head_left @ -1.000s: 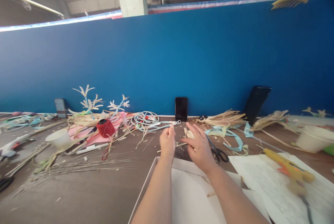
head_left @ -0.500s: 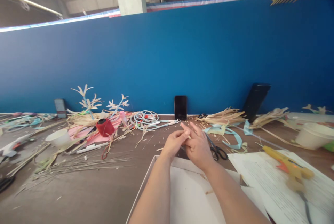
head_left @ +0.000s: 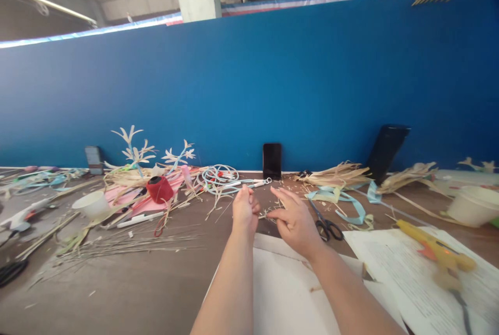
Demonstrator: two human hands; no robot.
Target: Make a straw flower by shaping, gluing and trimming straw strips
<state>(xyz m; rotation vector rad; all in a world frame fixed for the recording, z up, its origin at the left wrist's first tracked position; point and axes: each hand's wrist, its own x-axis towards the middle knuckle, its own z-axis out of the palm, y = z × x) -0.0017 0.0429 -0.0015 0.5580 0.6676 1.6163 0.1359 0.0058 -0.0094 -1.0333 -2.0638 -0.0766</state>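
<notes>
My left hand (head_left: 245,213) is raised over the far edge of a white shallow box (head_left: 288,293), its fingers curled closed. Whatever it may hold is hidden inside the fingers. To its right, a small gap away, my right hand (head_left: 298,223) has its fingers stretched out and apart, pointing left, and nothing shows in them. Beside the right hand lies a pair of black-handled scissors (head_left: 329,230) on the table. Small pale scraps (head_left: 267,214) lie on the table between and behind the two hands.
A yellow glue gun (head_left: 440,252) lies on printed paper (head_left: 374,252) at right. A black phone (head_left: 272,161) leans against the blue partition (head_left: 241,90). Left are a red thread spool (head_left: 159,189), a white cup (head_left: 91,205), thin wires (head_left: 132,246) and straw flowers (head_left: 134,153).
My hands, together before, have parted. The left hand has moved left and curled closed; the right has its fingers stretched. The view has shifted slightly.
</notes>
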